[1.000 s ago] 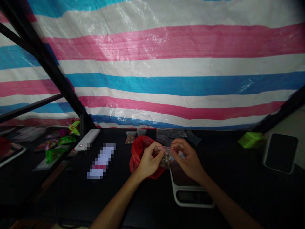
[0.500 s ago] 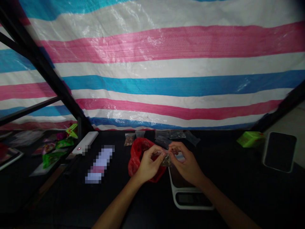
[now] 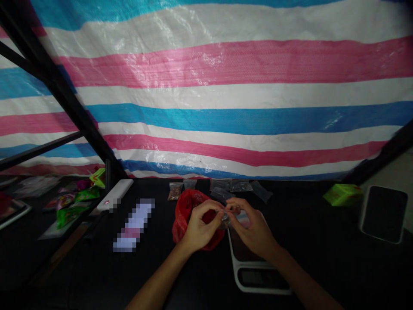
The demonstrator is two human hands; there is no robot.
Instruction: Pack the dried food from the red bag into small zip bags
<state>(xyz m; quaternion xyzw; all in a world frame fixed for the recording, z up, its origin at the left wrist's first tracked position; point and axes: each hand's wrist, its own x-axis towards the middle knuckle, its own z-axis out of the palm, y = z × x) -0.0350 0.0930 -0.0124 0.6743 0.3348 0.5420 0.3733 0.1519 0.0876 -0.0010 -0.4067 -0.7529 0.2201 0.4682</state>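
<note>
Between my two hands is a small clear zip bag (image 3: 225, 221) with something brownish inside, its top edge pinched by both. My left hand (image 3: 203, 224) closes thumb and fingers on the bag's left side, in front of a red plastic bag (image 3: 181, 215). On the other side my right hand (image 3: 250, 226) grips the bag's edge, over a white kitchen scale (image 3: 237, 275) with a dark top. The fingers hide part of the zip bag, and my right arm covers some of the scale.
Behind my hands lie several small clear bags (image 3: 241, 185), one with brown contents (image 3: 174, 191). A green box (image 3: 342, 195) and a white-framed device (image 3: 383, 214) stand at right. At left are a white power strip (image 3: 118, 193), green packets (image 3: 69, 215) and a black metal frame (image 3: 69, 103).
My fingertips have drawn closer together along the zip bag's top, and less of the bag shows between them. The whole view has shifted slightly.
</note>
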